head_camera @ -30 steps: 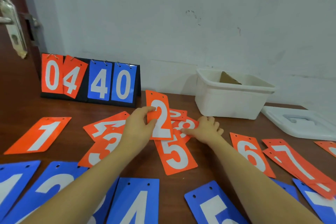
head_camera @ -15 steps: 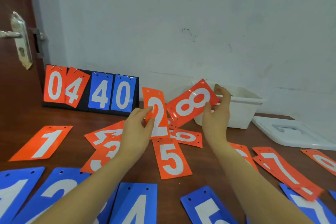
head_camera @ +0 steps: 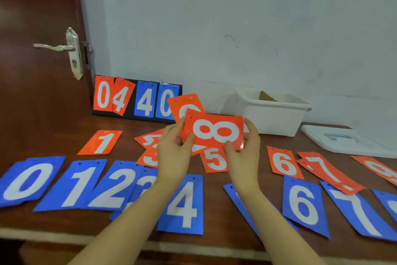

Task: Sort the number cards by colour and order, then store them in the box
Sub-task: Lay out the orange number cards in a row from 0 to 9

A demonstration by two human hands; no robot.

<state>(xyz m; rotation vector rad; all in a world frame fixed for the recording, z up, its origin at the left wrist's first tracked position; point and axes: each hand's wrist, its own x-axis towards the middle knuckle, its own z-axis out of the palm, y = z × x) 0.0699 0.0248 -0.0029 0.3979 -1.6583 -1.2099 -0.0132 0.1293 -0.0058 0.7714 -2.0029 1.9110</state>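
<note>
Item: orange 8 card (head_camera: 216,131), held sideways above the table (head_camera: 53,135), both hands pinched on it; left hand (head_camera: 175,148) also clamps a second orange card (head_camera: 185,105) behind, its digit mostly hidden. Right hand (head_camera: 243,146) grips the 8's right edge.

Placement: blue row (head_camera: 184,202) laid in order along the near edge; orange cards partly ordered, with a loose overlapping heap (head_camera: 150,146) under the left wrist. White box (head_camera: 271,114) stands open at the wall, lid (head_camera: 348,139) beside it.

Risks: glossy cards may slide apart in the two-card pinch and drop; a forearm may sweep the blue row off the near edge; the hidden digit may be misfiled; overlapping 7s (head_camera: 324,168) may hide a duplicate
</note>
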